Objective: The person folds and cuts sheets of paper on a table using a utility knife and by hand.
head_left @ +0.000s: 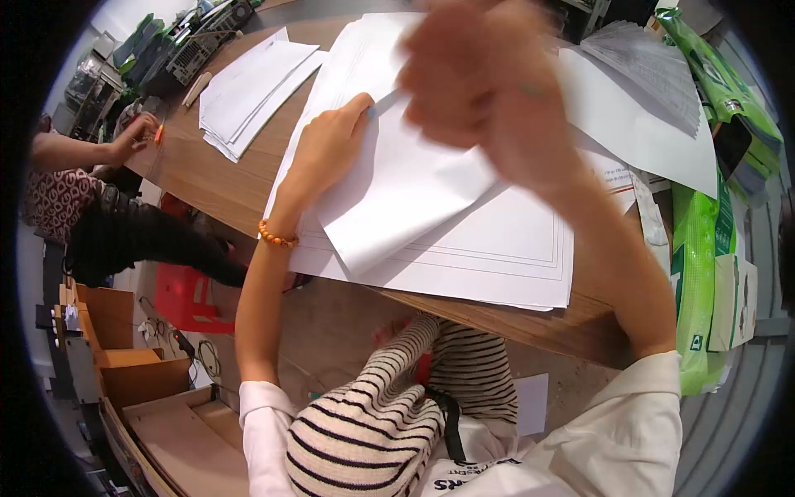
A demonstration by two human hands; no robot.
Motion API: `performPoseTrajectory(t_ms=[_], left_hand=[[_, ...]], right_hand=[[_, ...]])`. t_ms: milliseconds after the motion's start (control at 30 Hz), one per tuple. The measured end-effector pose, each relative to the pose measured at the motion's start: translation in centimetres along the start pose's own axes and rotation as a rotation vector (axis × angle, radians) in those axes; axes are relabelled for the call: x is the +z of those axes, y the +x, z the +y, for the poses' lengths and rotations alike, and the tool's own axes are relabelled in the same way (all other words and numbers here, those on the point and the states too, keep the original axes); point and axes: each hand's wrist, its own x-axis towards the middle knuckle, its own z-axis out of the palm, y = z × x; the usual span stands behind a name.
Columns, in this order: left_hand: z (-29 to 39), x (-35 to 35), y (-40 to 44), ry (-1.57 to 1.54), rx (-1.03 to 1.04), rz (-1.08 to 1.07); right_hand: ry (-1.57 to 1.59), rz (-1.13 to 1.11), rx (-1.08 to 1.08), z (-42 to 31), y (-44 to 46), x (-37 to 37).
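Observation:
A stack of large white sheets with thin printed border lines (513, 257) lies on the wooden table in front of me. On top of it is a folded sheet of paper (397, 195), its near corner raised and bent over. My left hand (327, 147), below an orange bead bracelet, is closed at the left edge of the folded sheet, fingers curled round the paper. Above the sheet's right part is my right hand (476, 87), smeared by motion. It looks bunched, but its fingers cannot be made out, nor can anything in them.
Another stack of paper (248, 99) lies at the back left. Beyond it, another person's hand (137, 137) is near a small orange object. Fanned sheets (650, 74) and green plastic packaging (696, 282) lie on the right. A red stool (178, 294) and cardboard box (153, 402) stand below.

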Motion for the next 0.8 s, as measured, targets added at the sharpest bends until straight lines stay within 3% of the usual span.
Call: performPoseTrajectory(t_ms=[67,133,233,367,433,533,567,633,700,800], left_hand=[[-0.1,0.1,0.1,-0.040,-0.009,0.010],[-0.6,-0.2,0.5,-0.106,-0.037,-0.023],[-0.6,-0.5,0.5,-0.057,-0.104,-0.004],[-0.8,-0.3,0.4,-0.045,-0.115,-0.021],[-0.8,-0.3,0.4,-0.042,-0.103,-0.012],[-0.8,-0.4,0.2,-0.028,-0.099,-0.007],[-0.7,-0.4,0.3,-0.022,-0.092,-0.010],[-0.9,-0.3,0.4,-0.041,-0.086,-0.009],[-0.8,-0.3,0.5,-0.059,-0.078,-0.008],[-0.7,-0.5,0.4,-0.047,-0.121,-0.046]], right_hand=[[0.283,-0.241,-0.046,0.3,1.2,-3.0],[0.631,-0.438,0.068,1.6,0.6,-5.2],[0.061,0.153,0.465,6.0,-2.4,-4.1],[0.058,0.206,0.433,5.8,-2.0,-4.2],[0.062,0.264,0.306,2.2,-0.7,-3.6],[0.342,0.076,0.116,-1.2,0.8,-3.9],[0.343,0.079,0.118,-0.8,0.6,-3.3],[0.236,0.371,0.368,1.2,-0.6,-1.9],[0.058,0.068,0.414,7.6,-2.5,-3.0],[0.042,0.165,0.447,7.3,-2.5,-1.2]])
